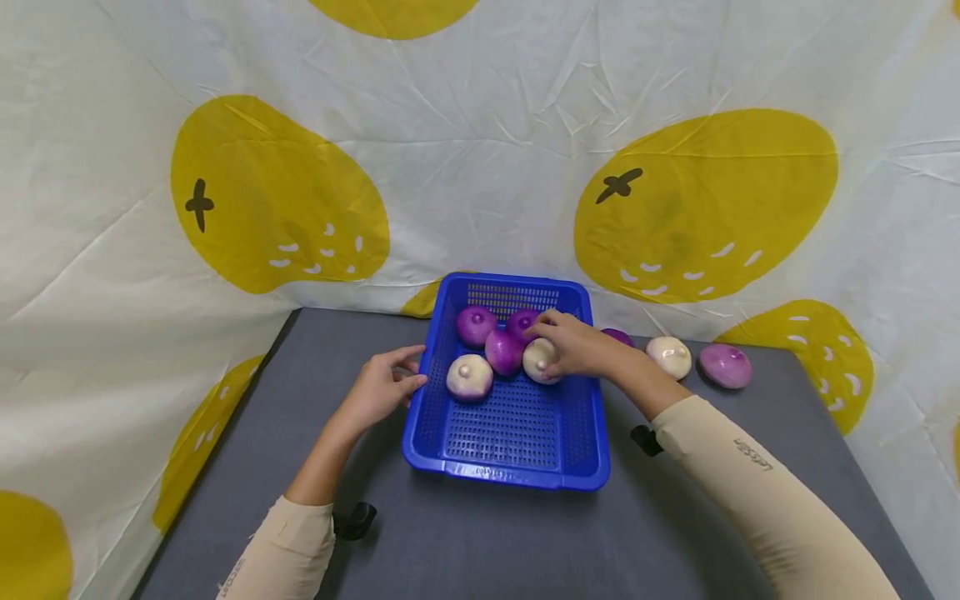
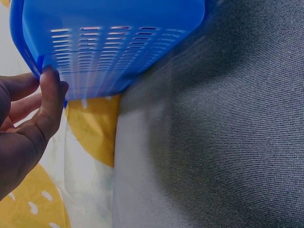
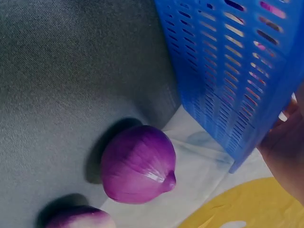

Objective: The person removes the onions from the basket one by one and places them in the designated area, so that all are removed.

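Observation:
A blue plastic basket (image 1: 502,473) with slotted walls stands on the grey table. My left hand (image 1: 381,385) pinches its left rim, thumb and fingertips at the edge in the left wrist view. Over the right wall reaches my right hand (image 1: 573,343), its fingers round a white onion (image 1: 537,362) inside the basket. Left of that onion lie purple onions (image 1: 503,352) and another white onion with a purple base (image 1: 469,377). The right hand's fingertips are mostly hidden behind the basket wall in the right wrist view.
Right of the basket sit a purple onion (image 3: 137,164), partly behind the right arm in the head view, a white onion (image 1: 669,357) and a pinkish-purple onion (image 1: 725,366). A white cloth (image 1: 480,192) with yellow fruit prints hangs behind the grey table (image 1: 480,542).

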`<state>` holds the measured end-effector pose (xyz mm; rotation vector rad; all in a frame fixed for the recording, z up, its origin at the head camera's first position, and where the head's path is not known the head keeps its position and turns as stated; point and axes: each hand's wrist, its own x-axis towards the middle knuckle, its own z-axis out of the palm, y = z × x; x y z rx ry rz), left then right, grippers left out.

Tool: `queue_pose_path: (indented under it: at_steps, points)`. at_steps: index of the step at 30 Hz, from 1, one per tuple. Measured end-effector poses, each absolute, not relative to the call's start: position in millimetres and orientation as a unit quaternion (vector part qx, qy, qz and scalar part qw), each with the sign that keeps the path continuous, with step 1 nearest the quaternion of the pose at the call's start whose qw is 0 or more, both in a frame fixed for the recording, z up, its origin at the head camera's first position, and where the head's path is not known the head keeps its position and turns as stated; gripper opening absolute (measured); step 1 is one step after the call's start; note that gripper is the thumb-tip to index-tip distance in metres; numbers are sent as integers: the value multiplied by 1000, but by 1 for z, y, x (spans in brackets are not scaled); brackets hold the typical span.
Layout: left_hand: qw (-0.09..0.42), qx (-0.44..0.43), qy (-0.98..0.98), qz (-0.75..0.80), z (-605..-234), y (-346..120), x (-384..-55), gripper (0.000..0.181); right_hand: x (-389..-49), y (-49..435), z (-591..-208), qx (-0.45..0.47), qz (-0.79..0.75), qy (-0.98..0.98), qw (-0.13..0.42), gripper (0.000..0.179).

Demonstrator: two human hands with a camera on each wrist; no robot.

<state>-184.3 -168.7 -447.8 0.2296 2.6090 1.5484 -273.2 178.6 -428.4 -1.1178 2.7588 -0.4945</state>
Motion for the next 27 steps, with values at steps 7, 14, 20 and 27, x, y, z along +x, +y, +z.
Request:
queue_pose_path:
  at_steps: [7, 14, 20, 27]
  points:
    - [42, 87, 851, 516, -449, -169, -185, 51, -274, 181, -436, -360, -129, 923, 40, 59]
    - [44, 79, 854, 513, -449, -168, -184, 51, -270, 180, -438, -347, -75, 934, 36, 66]
    - [46, 74, 857, 507, -449, -169, -184, 51, -269, 179, -438, -350, -65, 934, 30, 64]
    - [44, 77, 858, 505, -449, -169, -183, 51, -271, 178, -440, -340, -78, 936, 46, 65]
